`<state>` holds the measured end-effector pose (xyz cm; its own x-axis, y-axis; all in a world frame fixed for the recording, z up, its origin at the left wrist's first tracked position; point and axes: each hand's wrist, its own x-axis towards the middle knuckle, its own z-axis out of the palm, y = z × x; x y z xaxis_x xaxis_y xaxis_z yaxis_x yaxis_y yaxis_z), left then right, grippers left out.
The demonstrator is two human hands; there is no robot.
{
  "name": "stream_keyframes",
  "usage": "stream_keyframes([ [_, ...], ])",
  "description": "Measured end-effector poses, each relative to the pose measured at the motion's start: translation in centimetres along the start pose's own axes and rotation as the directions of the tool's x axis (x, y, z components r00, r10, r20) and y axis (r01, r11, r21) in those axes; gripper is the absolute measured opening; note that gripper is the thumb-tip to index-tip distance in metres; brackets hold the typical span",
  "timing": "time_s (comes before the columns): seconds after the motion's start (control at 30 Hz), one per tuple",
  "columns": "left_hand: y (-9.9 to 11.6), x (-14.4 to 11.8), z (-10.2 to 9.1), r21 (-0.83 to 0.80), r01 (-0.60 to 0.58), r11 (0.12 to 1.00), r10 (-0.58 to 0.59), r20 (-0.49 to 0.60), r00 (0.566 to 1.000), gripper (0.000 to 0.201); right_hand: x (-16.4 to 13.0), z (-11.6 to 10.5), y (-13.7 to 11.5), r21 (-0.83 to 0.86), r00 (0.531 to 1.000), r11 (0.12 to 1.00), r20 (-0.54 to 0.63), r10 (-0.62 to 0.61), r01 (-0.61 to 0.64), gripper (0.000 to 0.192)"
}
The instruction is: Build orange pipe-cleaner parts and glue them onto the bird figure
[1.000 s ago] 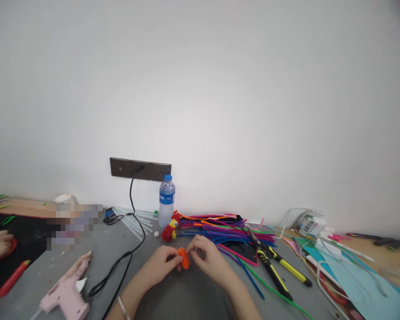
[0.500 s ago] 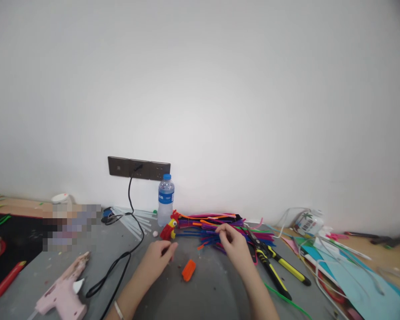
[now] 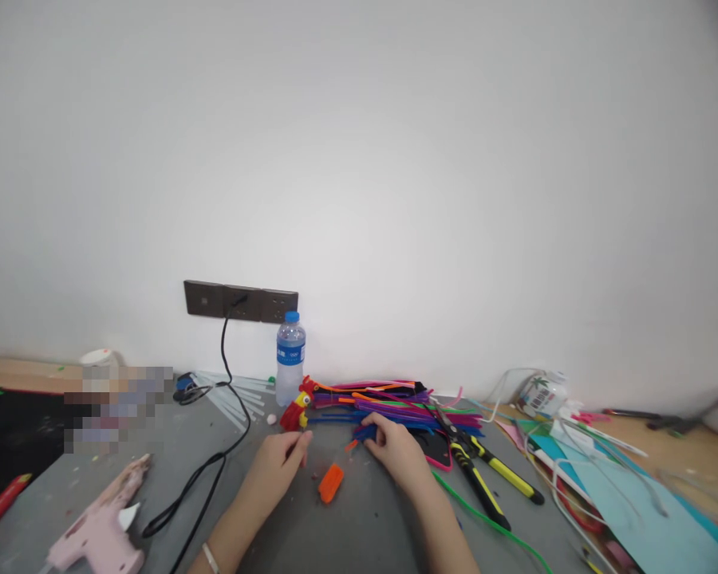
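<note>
While the far left of the grey surface [image 3: 347, 542] holds a red marker [image 3: 0, 516] and a pink glue gun [image 3: 99, 532] lying on its side, a black cord [image 3: 215, 466] runs from the wall socket strip [image 3: 239, 301] down past the person's left forearm. That cord lies near the left elbow, and I would judge that a careless sweep of the arm could snag it and drag the glue gun along.

Further right, the left hand [image 3: 278, 466] rests on the surface with its fingers loosely curled, gripping nothing; its fingertips sit just beside a small red and yellow pipe-cleaner bird [image 3: 293, 413]. Behind the bird stands a water bottle [image 3: 289, 359], upright and capped, about half full of clear water as far as I can tell. It is close to the working hands, and a knock could tip it onto the bird.

Between the two hands lies a small orange coiled piece [image 3: 331, 483], loose on the surface and touched by neither hand.

The right hand [image 3: 395, 450] reaches into the pile of coloured pipe cleaners [image 3: 395, 402], its fingers pinching the end of a blue one. Pulling it could tug others out of the tangle. Just right of that lie yellow-handled cutters [image 3: 484, 486] and sheets of coloured paper [image 3: 622, 510], with no box or tray holding them.
</note>
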<state>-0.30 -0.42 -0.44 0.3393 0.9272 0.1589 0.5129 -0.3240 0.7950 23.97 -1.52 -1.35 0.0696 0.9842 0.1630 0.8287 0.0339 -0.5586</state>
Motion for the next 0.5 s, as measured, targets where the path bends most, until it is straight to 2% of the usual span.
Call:
stream_keyframes([
  [0.13, -0.2, 0.0, 0.2, 0.013, 0.002, 1.000, -0.002, 0.005, 1.000, 0.052, 0.3, 0.2, -0.5, -0.027, 0.998, 1.000, -0.055, 0.009, -0.011, 0.018],
  [0.27, -0.5, 0.1, 0.4, 0.007, -0.014, 1.000, 0.014, 0.005, 1.000, 0.053, 0.7, 0.0, 0.0, 0.052, 0.982, 0.997, -0.184, -0.050, 0.060, 0.009],
  [0.4, -0.3, 0.1, 0.4, -0.008, -0.018, 1.000, 0.018, 0.000, 1.000, 0.053, 1.0, -0.6, 0.5, 0.089, 0.944, 0.979, -0.294, -0.151, 0.184, 0.024],
  [0.5, 0.0, 0.0, 0.2, -0.016, -0.005, 1.000, 0.005, -0.009, 1.000, 0.053, 0.9, -1.0, 0.5, 0.080, 0.940, 0.980, -0.307, -0.150, 0.183, 0.039],
])
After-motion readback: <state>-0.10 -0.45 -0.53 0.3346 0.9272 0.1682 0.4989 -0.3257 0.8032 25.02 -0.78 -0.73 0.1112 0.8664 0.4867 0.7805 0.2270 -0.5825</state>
